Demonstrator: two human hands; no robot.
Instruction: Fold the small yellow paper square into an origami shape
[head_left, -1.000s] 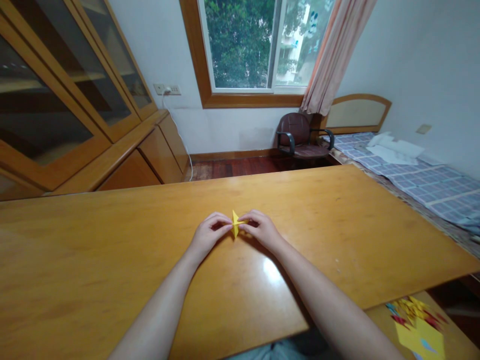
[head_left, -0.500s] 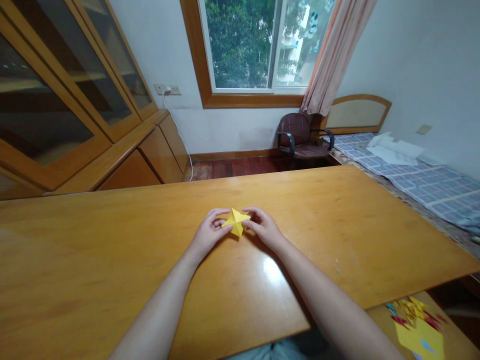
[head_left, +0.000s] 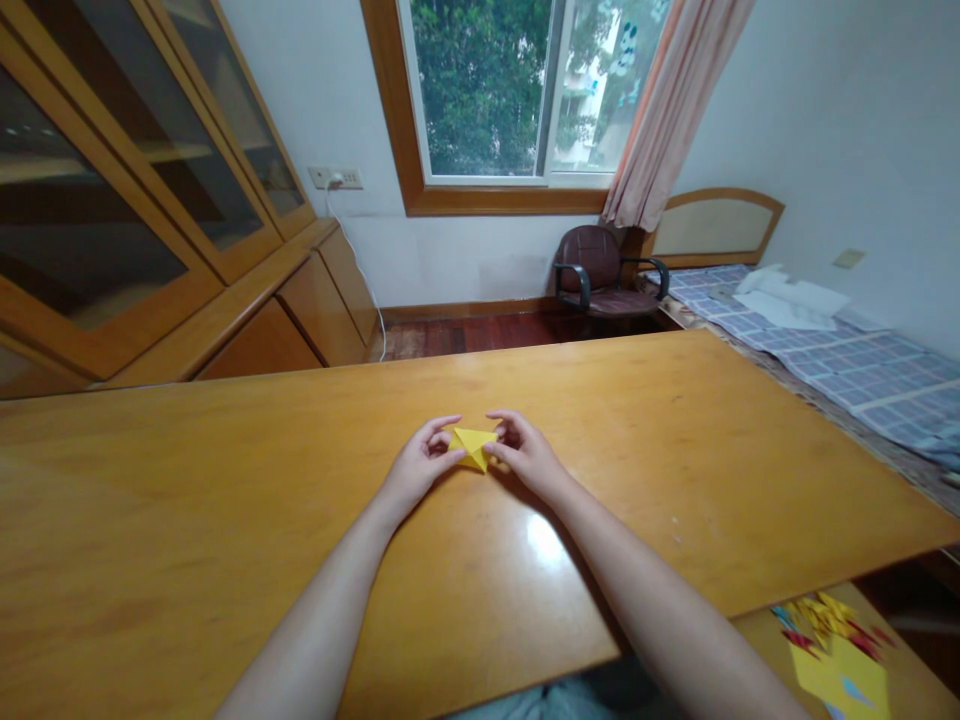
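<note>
A small folded piece of yellow paper (head_left: 472, 446) lies just above the wooden table (head_left: 225, 500), held between both hands. My left hand (head_left: 417, 468) pinches its left corner with thumb and fingertips. My right hand (head_left: 525, 455) pinches the right corner the same way. The paper now shows a flat, downward-pointing triangular face. Both forearms reach in from the bottom of the view.
A lower surface at the bottom right carries yellow paper sheets and coloured folded pieces (head_left: 829, 640). Wooden glass-door cabinets (head_left: 135, 230) line the left wall. A dark red chair (head_left: 604, 270) and a bed (head_left: 840, 350) stand beyond the table's far right.
The yellow paper has been spread from a narrow upright fold into a flatter, wider shape. Both hands have stayed at the same spot, fingers shifting slightly apart.
</note>
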